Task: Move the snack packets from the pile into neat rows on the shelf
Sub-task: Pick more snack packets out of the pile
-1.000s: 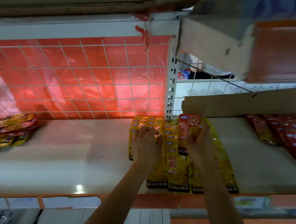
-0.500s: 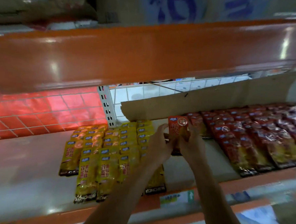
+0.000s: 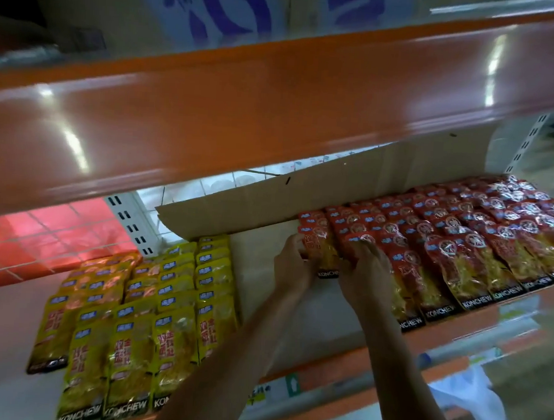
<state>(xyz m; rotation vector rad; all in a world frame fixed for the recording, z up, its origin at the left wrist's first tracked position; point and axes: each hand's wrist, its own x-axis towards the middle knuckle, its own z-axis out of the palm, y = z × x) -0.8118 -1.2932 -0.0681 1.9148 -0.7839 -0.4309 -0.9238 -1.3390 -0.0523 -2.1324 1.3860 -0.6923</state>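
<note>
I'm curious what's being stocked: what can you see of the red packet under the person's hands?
The red packet is a glossy plastic pouch: red printed top, yellow contents showing below, black bottom band with white lettering. It lies flat on the shelf at the left end of the red rows, overlapping the packet behind. The left hand holds its left edge; the right hand rests on its right side.

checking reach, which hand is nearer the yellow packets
Left. The left hand sits right of the yellow packets; the right hand lies farther right, on the red packets.
</note>
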